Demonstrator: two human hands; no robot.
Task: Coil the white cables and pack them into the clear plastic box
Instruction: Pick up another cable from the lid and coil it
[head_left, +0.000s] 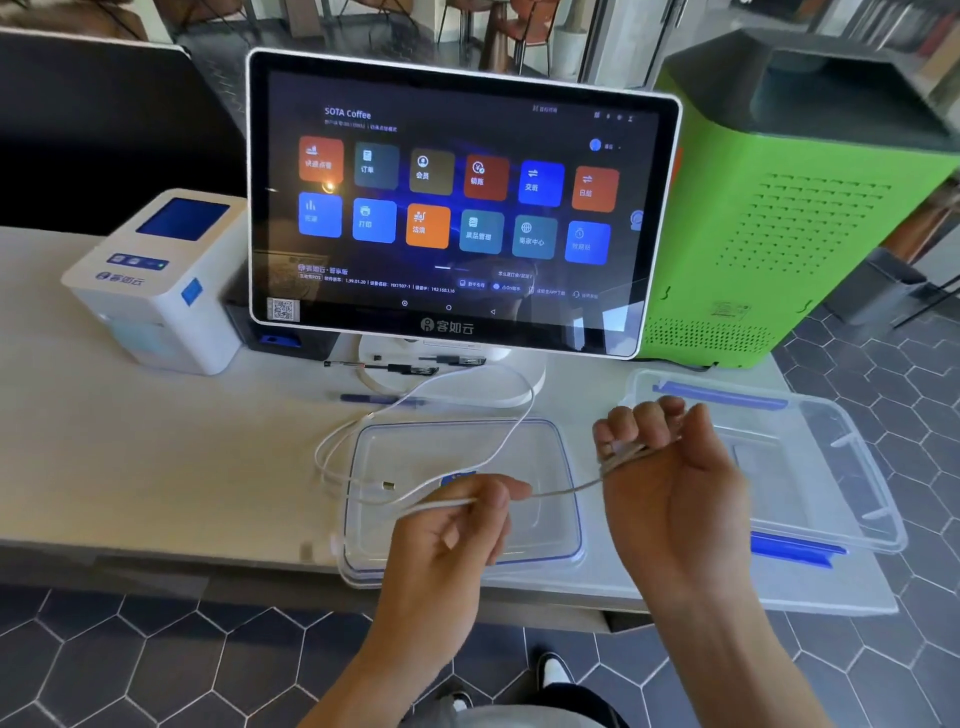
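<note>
Box (852, 467) right of lid (566, 467), screen (462, 202) behind, printer (156, 280) left.

You see a white cable (470, 410) over a clear plastic box (852, 452) with blue clips, a lime-green perforated machine (789, 218), a white printer (156, 280) with blue screen, and dark hexagon-tiled floor (156, 649).

A person's left hand (457, 525) is pinching a white cable (561, 491) while the right hand (670, 467) is gripping its turns. Loose cable is lying across a clear lid (566, 519) on the table (156, 467); the clear plastic box (852, 467) is sitting right, below a touchscreen (462, 202).
</note>
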